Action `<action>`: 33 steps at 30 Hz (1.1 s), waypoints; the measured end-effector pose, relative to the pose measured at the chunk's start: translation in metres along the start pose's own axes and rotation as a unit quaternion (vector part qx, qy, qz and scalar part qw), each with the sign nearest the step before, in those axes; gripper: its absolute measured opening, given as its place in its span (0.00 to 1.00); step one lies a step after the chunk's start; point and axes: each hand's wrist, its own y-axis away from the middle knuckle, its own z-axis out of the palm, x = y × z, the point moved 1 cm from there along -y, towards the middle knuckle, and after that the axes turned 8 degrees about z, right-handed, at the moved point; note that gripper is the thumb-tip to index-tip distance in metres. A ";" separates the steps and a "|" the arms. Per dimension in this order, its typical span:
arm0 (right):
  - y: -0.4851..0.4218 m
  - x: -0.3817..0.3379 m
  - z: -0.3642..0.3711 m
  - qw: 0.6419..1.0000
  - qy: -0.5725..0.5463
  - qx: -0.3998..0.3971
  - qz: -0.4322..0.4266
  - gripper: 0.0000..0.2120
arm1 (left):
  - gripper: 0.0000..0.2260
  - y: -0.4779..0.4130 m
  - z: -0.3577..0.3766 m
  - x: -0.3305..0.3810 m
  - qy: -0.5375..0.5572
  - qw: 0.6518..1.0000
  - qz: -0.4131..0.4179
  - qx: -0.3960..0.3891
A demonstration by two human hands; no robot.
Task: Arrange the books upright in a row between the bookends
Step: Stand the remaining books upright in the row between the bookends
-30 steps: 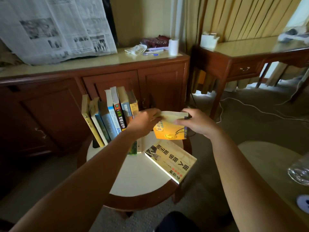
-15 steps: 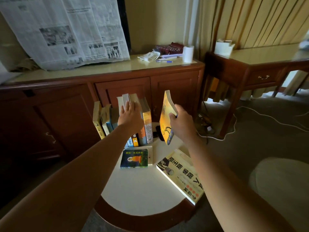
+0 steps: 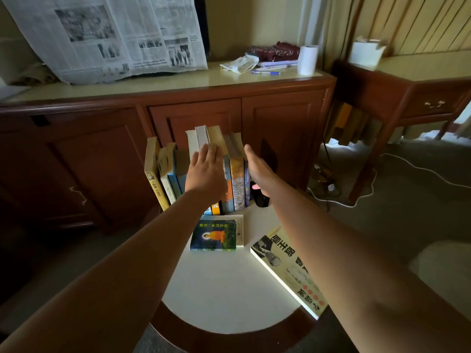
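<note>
Standing upright far back on the round white table (image 3: pixel 229 301), worn paperbacks (image 3: pixel 237 184) are being pressed by the flat-fingered left hand (image 3: pixel 206 169); the open right hand (image 3: pixel 260 171) is flanking them beside a black bookend (image 3: pixel 269 154).

Probably a hotel room or home: wooden sideboard (image 3: pixel 193 108), pleated curtains (image 3: pixel 407 21), carpet (image 3: pixel 420 200), writing desk (image 3: pixel 420 80).

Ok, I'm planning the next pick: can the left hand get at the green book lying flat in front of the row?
Probably yes. The left hand rests flat on the upright books, holding nothing, and the green book lies uncovered near its wrist, atop a white book; nothing stands between.
</note>
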 end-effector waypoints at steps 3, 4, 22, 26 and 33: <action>-0.003 -0.006 0.000 0.999 -0.004 -0.006 0.045 0.42 | 0.37 0.000 0.001 0.001 0.000 1.000 -0.001 0.005; -0.004 -0.006 0.000 0.999 -0.001 -0.004 0.047 0.43 | 0.37 0.000 0.002 0.002 -0.001 1.000 -0.002 0.003; 0.074 0.060 -0.069 0.996 -0.038 0.069 -0.033 0.19 | 0.25 0.058 -0.005 0.062 0.165 0.970 0.070 0.161; 0.120 0.133 -0.096 0.977 0.133 0.162 0.028 0.16 | 0.20 0.078 0.038 0.116 0.302 0.946 0.018 -0.119; 0.143 0.206 -0.105 0.939 0.263 0.119 0.188 0.17 | 0.26 0.091 0.082 0.165 0.254 0.930 -0.074 -0.255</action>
